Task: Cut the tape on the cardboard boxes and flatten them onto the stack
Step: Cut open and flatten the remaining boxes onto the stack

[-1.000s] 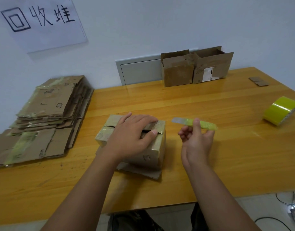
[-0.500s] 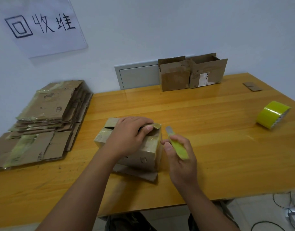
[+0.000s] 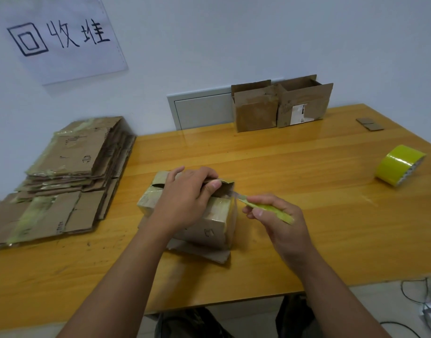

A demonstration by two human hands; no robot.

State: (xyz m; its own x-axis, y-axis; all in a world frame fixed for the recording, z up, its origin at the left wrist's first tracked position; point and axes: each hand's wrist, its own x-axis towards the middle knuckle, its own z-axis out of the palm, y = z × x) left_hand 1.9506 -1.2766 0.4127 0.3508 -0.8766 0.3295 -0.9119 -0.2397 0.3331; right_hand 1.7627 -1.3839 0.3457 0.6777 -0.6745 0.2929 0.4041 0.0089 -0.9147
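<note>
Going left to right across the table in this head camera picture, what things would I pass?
Stack of flattened cardboard → taped box held by the left hand → yellow-green knife gripped by the right hand → roll of yellow tape.
</note>
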